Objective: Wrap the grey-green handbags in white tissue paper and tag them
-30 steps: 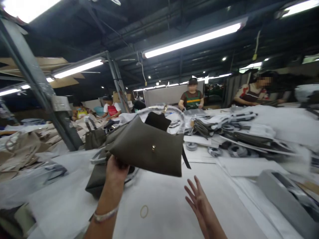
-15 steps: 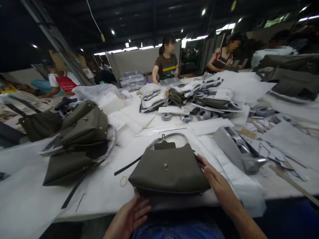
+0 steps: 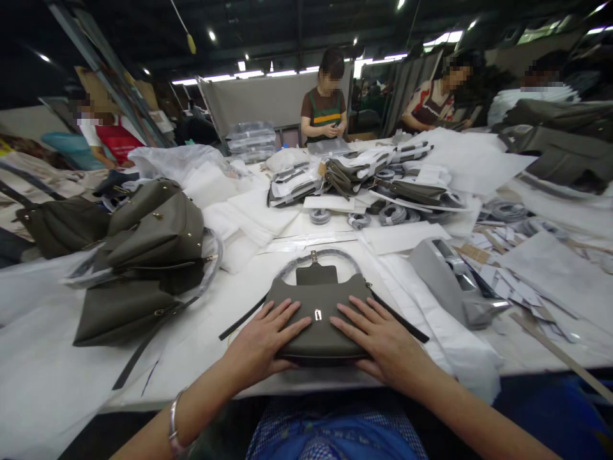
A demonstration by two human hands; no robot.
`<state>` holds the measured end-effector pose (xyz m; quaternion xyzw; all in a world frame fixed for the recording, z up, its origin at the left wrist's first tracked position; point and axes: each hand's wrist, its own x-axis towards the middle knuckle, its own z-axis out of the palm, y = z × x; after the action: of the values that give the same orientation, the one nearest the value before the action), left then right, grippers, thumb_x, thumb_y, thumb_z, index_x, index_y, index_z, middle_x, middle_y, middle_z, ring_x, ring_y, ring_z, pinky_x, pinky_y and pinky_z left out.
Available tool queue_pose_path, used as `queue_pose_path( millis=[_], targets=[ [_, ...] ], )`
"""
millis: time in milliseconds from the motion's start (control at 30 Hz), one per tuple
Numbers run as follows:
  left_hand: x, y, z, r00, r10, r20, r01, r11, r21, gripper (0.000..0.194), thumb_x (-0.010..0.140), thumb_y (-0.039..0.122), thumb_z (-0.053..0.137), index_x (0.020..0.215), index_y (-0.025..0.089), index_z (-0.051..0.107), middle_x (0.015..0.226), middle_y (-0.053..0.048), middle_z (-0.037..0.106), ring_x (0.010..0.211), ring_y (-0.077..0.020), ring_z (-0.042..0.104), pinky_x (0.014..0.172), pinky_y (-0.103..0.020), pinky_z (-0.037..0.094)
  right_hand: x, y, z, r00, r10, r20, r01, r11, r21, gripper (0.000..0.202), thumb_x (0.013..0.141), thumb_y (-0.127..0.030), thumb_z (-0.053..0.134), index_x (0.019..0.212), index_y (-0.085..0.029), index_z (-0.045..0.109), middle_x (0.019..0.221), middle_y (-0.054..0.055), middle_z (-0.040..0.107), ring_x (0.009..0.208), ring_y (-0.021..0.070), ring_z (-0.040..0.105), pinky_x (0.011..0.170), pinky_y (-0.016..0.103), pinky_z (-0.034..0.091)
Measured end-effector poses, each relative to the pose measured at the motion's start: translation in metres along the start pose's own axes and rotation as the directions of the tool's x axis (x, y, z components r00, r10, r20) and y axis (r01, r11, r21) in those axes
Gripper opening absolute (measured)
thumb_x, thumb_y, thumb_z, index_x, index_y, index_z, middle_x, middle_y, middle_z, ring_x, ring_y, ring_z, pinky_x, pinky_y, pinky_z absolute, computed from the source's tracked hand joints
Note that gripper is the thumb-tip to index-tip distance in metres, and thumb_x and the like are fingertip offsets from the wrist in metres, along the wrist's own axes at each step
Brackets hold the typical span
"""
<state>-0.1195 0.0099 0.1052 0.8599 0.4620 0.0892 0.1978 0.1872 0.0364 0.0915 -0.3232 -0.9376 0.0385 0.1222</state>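
On the desk (image 3: 196, 348), the bag (image 3: 322, 332) lies long axis left-to-right beneath left grip (image 3: 258, 338) and right grip (image 3: 385, 342), equally near; both spread flat, clasping nothing.

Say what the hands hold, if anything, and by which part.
Nothing looks gripped: the left hand and right hand lie spread on the upturned face of the dark bag, either side of its clasp.
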Motion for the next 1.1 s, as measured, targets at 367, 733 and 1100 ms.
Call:
queue_pose_path(
  millis=[367, 733, 1100],
  targets=[
    [-0.019, -0.016, 0.067, 0.980, -0.072, -0.186, 0.052, 0.992, -0.111, 0.056, 0.097, 0.012, 0.037, 0.142, 0.042, 0.048, 0.147, 0.002, 0.051, 0.143, -0.0228, 0.039, 0.122, -0.051, 0.024, -0.022, -0.001, 0.068, 0.980, -0.001, -0.200, -0.001, 1.000, -0.012, 0.060, 0.089, -0.001, 0.040, 0.142, -0.025, 0.053, 0.140, 0.003, 0.060, 0.136, 0.0236, 0.050, 0.114, 0.048, 0.041],
    [0.008, 0.002, 0.030, 0.994, 0.103, -0.048, -0.089, 0.969, 0.229, 0.085, 0.077, 0.019, 0.070, 0.151, 0.040, 0.034, 0.152, -0.006, 0.045, 0.137, -0.0352, 0.047, 0.112, -0.053, 0.041, 0.024, -0.021, -0.001, 0.990, 0.013, 0.143, -0.009, 1.000, -0.025, 0.072, 0.085, -0.047, 0.068, 0.144, -0.011, 0.048, 0.147, 0.019, 0.051, 0.134, 0.0344, 0.049, 0.113, 0.051, 0.038],
    [0.012, -0.027, 0.078, 0.852, 0.419, -0.314, -0.088, 0.706, 0.703, 0.061, 0.092, 0.004, 0.035, 0.150, 0.025, 0.041, 0.147, -0.004, 0.054, 0.131, -0.0256, 0.054, 0.103, -0.039, 0.050, 0.013, -0.005, 0.081, 0.969, -0.067, -0.236, 0.012, 0.974, -0.227, 0.043, 0.100, -0.017, 0.044, 0.142, -0.022, 0.053, 0.143, 0.005, 0.058, 0.132, 0.0277, 0.053, 0.106, 0.046, 0.047]
  ],
)
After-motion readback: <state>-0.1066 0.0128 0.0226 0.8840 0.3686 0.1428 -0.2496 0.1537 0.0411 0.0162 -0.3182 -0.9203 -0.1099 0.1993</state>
